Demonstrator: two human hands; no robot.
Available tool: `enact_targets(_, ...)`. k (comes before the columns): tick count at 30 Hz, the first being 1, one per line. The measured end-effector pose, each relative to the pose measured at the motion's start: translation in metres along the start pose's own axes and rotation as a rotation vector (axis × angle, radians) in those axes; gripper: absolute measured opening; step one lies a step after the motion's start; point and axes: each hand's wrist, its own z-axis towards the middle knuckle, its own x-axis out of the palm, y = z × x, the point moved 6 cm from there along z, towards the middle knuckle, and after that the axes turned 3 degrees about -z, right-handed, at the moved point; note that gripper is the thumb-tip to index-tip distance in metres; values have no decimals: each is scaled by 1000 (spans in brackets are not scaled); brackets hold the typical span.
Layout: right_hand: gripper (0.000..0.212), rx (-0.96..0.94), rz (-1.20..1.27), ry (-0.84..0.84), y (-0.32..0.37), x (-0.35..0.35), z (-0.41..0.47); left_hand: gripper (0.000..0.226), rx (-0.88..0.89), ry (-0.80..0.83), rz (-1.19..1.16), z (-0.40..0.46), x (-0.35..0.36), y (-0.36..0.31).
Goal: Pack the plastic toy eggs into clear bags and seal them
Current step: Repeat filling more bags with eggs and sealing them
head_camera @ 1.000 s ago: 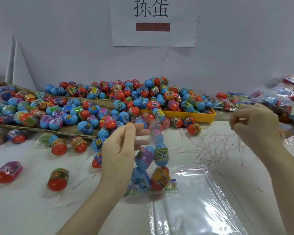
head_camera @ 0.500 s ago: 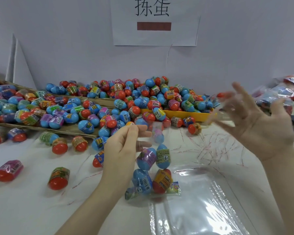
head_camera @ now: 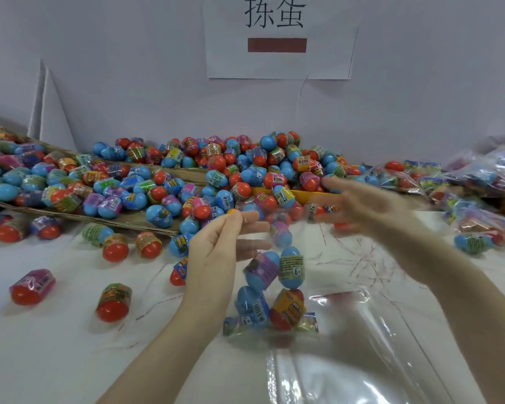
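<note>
The bag [head_camera: 270, 290], filled with eggs [head_camera: 290, 271], hangs upright over the table [head_camera: 56, 345], its top pinched by the left hand [head_camera: 213, 258]. Right of the bag, the right hand [head_camera: 370, 208] reaches blurred, fingers spread and empty. Sealing seems in hand; next it likely needs the flap pressed shut.

A white-covered table [head_camera: 56, 345] carries it all. Toward the back left lies a flattened cardboard sheet [head_camera: 129, 221] heaped with red and blue toy eggs [head_camera: 123, 188], and beside it a yellow tray [head_camera: 303, 195] piled with more. Loose eggs [head_camera: 113, 301] sit scattered on the bare cover at the left. Thin red strips [head_camera: 359, 258] litter the middle right. A stack of clear bags [head_camera: 347, 360] lies flat at the near edge, and filled bags [head_camera: 478, 182] crowd the far right.
</note>
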Motion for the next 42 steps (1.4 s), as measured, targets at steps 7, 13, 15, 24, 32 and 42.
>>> enact_targets(7,52,112,162,302,-17,47,6,30,-75,-3,-102,4,-2,4)
enact_targets(13,48,126,300,246,-23,46,9,88,-394,114,41,5,7,23)
enact_targets(15,45,104,351,213,-22,43,10,93,-412,219,116,2,8,28)
enact_targets(24,55,111,384,212,-24,54,10,34,-207,253,81,-6,9,21)
enact_targets(32,42,151,388,40,-34,58,13,53,-350,113,73,15,-1,31)
enact_targets(42,56,141,284,89,-27,60,10,46,-474,208,-2,-1,30,41)
